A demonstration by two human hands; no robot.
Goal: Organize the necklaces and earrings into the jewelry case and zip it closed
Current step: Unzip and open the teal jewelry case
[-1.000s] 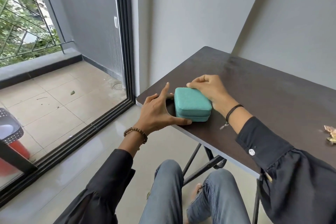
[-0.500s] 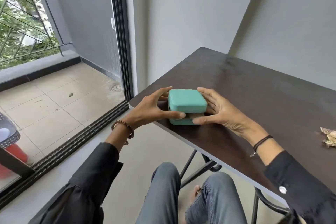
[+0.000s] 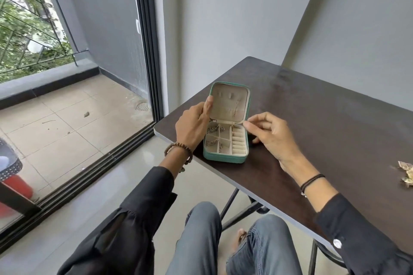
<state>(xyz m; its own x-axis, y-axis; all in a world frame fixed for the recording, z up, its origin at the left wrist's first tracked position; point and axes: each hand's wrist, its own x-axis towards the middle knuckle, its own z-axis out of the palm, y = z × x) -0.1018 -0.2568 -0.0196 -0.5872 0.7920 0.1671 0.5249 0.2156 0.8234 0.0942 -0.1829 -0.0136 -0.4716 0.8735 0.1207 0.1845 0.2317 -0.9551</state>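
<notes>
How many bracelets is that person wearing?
2. A bead bracelet on their left, just past the sleeve, and a black cord bracelet on their right. The sleeves may hide more.

Your jewelry case (image 3: 225,158), frame centre: teal shell, matt, fine-grained like cloth or faux leather. Lining (image 3: 228,105) cream, soft, velvety-looking. Chains (image 3: 214,128) in its compartments: thin silvery metal, slight glint. Tabletop (image 3: 324,129) dark brown, wood-look, smooth, faint sheen. Bracelet (image 3: 177,145) on your left wrist: brown beads, wood-like, matt. Cord (image 3: 311,179) on your right wrist: black, matt. Sleeves (image 3: 138,207) dark matt cloth; jeans (image 3: 196,241) blue denim. Indoor floor (image 3: 111,185) glossy; balcony tiles (image 3: 67,107) matt, at left.
</notes>
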